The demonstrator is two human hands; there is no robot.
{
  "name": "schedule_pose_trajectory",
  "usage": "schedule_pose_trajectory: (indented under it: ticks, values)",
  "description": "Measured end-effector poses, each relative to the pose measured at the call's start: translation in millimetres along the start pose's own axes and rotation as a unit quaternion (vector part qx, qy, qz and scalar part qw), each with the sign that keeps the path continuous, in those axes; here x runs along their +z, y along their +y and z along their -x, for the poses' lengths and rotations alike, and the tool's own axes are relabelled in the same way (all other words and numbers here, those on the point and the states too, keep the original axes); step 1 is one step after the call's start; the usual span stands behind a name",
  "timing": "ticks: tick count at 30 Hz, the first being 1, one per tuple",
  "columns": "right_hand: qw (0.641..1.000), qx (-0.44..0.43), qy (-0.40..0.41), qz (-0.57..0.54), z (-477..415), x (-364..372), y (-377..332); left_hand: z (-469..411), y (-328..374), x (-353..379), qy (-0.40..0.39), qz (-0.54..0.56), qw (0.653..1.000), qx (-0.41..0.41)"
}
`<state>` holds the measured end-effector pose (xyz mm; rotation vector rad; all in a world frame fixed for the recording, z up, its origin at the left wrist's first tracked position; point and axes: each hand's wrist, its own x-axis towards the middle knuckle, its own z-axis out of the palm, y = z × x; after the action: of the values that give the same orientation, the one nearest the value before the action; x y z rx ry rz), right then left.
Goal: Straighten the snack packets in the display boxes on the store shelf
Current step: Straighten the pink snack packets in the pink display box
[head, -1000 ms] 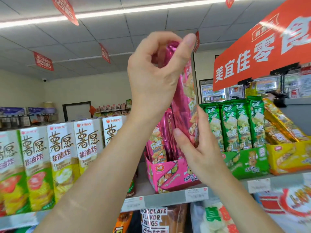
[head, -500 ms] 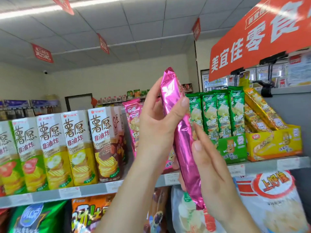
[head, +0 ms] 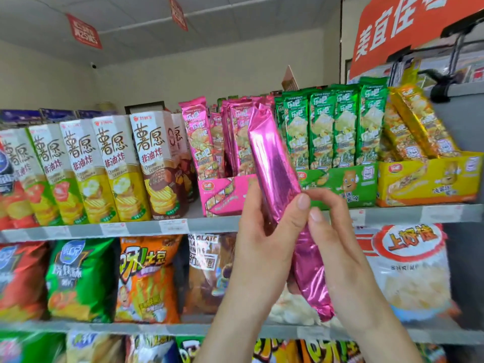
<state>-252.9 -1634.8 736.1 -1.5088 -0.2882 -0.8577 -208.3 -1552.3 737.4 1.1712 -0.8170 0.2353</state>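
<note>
Before the front edge of the shelf [head: 131, 227], just below the pink display box [head: 225, 197], the left hand [head: 262, 247] and right hand [head: 337, 250] hold one pink packet [head: 275, 163] tilted, each grip closed round its lower half. It seems to be out for straightening; next it needs slotting upright into the box.

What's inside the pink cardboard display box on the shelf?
Upright pink foil snack packets stand in the pink cardboard display box; the held pink foil packet covers its right end.

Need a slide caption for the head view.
Left hand and right hand hold a pink snack packet before the pink display box.
</note>
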Motion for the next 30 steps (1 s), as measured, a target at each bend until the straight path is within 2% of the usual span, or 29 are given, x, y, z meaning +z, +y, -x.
schedule_pose_trajectory:
  ticks: [3, 6, 9, 13, 15, 20, 25, 28, 30]
  values:
    - [0.999, -0.022, -0.034, -0.018, 25.3, -5.8, 22.3, 11.1, 0.0, 0.7, 0.034, 0.016, 0.999, -0.013]
    - [0.998, 0.034, -0.051, -0.029, 23.8, -20.1, 32.2, 17.7, 0.0, -1.8, 0.079, 0.001, 0.997, -0.007]
    - [0.992, 0.064, -0.110, 0.004, 40.8, -16.9, 36.4, 21.4, -0.1, -5.1, 0.128, -0.012, 0.992, -0.002]
    - [0.997, 0.027, -0.072, 0.023, 50.0, -4.4, 39.2, 22.6, -3.1, -9.4, 0.157, -0.006, 0.987, -0.039]
    - [0.999, 0.025, -0.036, 0.001, 53.3, 3.9, 41.4, 24.2, -6.1, -12.5, 0.145, 0.007, 0.988, -0.061]
    - [0.997, 0.041, 0.050, -0.037, 46.5, 12.9, 37.8, 36.8, -18.0, -26.6, 0.041, 0.035, 0.993, -0.104]
    - [0.997, 0.057, 0.047, -0.035, 41.5, 25.8, 39.5, 38.1, -20.6, -47.3, -0.042, 0.066, 0.992, -0.102]
    - [0.996, 0.044, 0.073, -0.009, 37.7, 37.4, 42.1, 32.9, -19.0, -57.1, -0.023, 0.052, 0.995, -0.082]
    - [0.993, 0.031, 0.108, 0.029, 35.4, 44.8, 44.3, 28.6, -19.5, -63.1, 0.009, 0.018, 0.999, -0.039]
